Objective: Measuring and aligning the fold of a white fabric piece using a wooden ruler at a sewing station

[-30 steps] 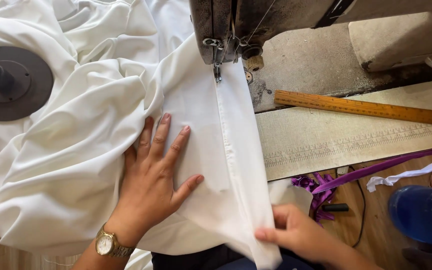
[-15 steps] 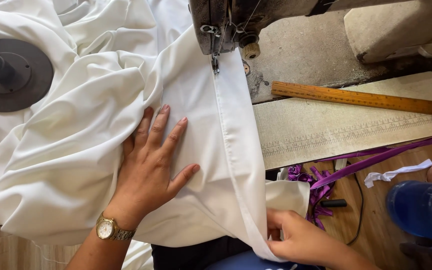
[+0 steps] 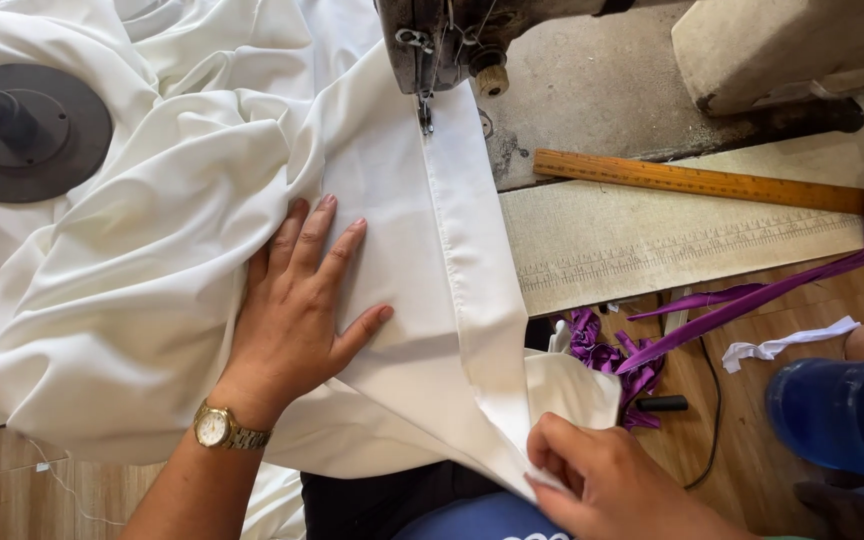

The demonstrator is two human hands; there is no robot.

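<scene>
A large white fabric (image 3: 152, 250) is spread over the sewing table, its folded hem (image 3: 467, 250) running from the sewing machine's needle (image 3: 424, 105) down toward me. My left hand (image 3: 297, 300), with a gold wristwatch (image 3: 217, 428), lies flat with spread fingers on the fabric just left of the hem. My right hand (image 3: 592, 475) pinches the hem's near end at the table's front edge. The sewing machine head (image 3: 452, 35) stands over the fabric at the top.
A wooden ruler (image 3: 702, 182) lies on the table right of the hem. A dark round stand base (image 3: 32, 130) sits at the left on the fabric. Purple ribbon strips (image 3: 752, 300), a white scrap (image 3: 787, 342) and a blue bottle (image 3: 842, 410) are on the wooden floor to the right.
The hem has fed slightly toward the needle. My left hand has slid a little up the fabric, and my right hand has dropped lower along the hem's near end.
</scene>
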